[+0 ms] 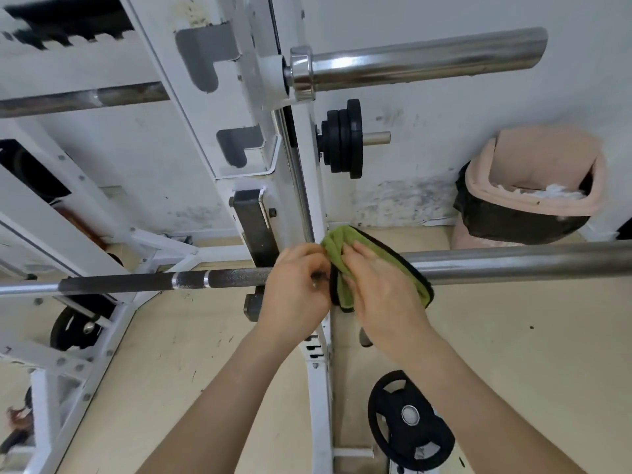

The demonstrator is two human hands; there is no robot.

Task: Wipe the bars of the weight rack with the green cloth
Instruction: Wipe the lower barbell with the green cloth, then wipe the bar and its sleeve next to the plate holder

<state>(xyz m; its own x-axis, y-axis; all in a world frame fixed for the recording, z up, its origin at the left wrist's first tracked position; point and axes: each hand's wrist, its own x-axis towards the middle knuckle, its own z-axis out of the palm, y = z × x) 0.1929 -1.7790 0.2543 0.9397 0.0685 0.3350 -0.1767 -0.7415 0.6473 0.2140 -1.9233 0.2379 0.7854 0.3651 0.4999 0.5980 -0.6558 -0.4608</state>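
Both my hands are on the lower steel barbell (513, 263), right where it crosses the white painted weight rack upright (301, 186). The green microfibre cloth with black trim (345, 265) is draped over the bar at that spot, folded over the top and hanging down the near side. My right hand (379, 289) lies flat on the cloth, fingers stretched out and pressing it onto the metal, so that grip is spread rather than curled. My left hand (295, 285) is just beside it, fingers curled in, pinching the cloth's black edge against the bar. To the left of my hands the bar's dark knurled section (136, 281) runs off toward the frame's edge. Above, a second chrome barbell sleeve (427, 63) sticks out to the right of the rack. Small black weight plates (342, 138) sit on a peg behind the upright. A black bin with a pink liner (533, 196) stands against the wall, and one black plate (410, 422) lies on the beige floor (530, 354) by my right forearm.
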